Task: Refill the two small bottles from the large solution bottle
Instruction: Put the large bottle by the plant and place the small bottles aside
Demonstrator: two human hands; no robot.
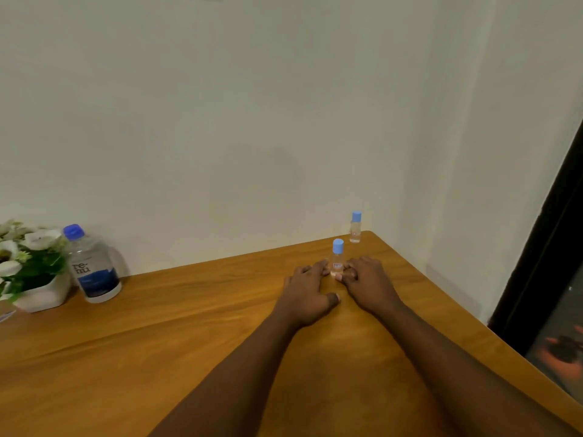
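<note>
Two small clear bottles with light blue caps stand upright on the wooden table (189, 326). The near small bottle (338, 255) is between my fingertips; the far small bottle (355, 227) stands at the table's back right corner. My left hand (307, 293) lies palm down with its fingers reaching the near bottle's base from the left. My right hand (367, 283) lies palm down too, its fingertips and thumb touching that base from the right. The large solution bottle (93, 268), clear with a blue cap and blue label, stands capped at the far left, away from both hands.
A white pot of white artificial flowers (30, 266) stands at the far left, touching the large bottle's side. The wall runs right behind the table. The table's right edge slants from the back corner toward me, with a dark frame (542, 247) beyond it.
</note>
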